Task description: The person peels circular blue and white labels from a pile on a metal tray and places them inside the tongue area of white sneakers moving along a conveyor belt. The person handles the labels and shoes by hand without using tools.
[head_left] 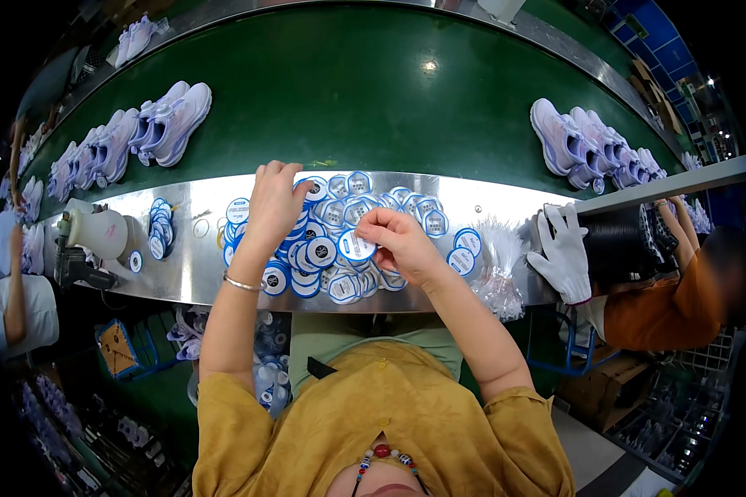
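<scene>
Though many, discs [322, 251] mostly between hands [273, 205] [404, 241]

Left hand [275, 205]: palm side hidden from here, can't tell if it holds anything. Right hand [402, 240] covers one edge of its round tag [355, 247]; small print unreadable. Lower tags buried in the pile [311, 253]. Right co-worker's head [728, 273] blurred. Left co-worker [29, 311] cut off.

A pile of tags [322, 251] lies on the bench [192, 269]; left of it come loose tags [160, 225], then a spray gun [76, 263]; right of it, a bundle of strands [499, 273], then a glove [564, 255]; behind the bench, a belt [373, 99] bears shoes at left [178, 124] and shoes at right [559, 137]
</scene>
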Demonstrator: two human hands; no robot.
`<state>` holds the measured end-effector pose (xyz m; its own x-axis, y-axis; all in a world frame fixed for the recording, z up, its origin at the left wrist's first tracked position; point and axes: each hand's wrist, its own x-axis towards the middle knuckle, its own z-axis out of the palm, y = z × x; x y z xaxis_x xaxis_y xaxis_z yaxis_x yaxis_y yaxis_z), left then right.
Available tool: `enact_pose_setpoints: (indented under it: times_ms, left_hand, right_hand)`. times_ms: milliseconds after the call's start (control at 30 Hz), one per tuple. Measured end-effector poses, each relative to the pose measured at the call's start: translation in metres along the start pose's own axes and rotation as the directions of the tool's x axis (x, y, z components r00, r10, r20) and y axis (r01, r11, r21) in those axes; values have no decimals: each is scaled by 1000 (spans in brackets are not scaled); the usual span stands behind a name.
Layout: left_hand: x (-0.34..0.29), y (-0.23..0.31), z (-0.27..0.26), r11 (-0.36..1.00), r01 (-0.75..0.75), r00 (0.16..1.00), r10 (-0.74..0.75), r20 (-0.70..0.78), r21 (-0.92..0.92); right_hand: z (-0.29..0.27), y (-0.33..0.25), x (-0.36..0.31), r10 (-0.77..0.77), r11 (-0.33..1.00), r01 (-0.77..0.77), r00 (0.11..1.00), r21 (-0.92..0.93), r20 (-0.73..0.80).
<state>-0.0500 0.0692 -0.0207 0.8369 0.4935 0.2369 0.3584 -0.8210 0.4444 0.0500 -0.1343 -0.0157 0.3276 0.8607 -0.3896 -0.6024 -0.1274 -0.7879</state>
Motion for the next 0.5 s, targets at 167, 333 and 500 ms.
enact_pose_setpoints:
  times_ms: [167, 333, 500]
  left_hand:
    - [-23, 52, -36, 735, 184, 955, 24, 296, -653]
    - [-64, 68, -10, 820, -179, 972, 232, 30, -544]
    - [-80, 73, 0, 861, -77, 990, 7, -138, -503]
  right_hand:
    - [0, 1, -5, 33, 999, -27, 991, 45, -130]
    - [9, -2, -12, 71, 995, -58, 984, 84, -162]
    - [8, 5, -18, 55, 967, -25, 992, 255, -113]
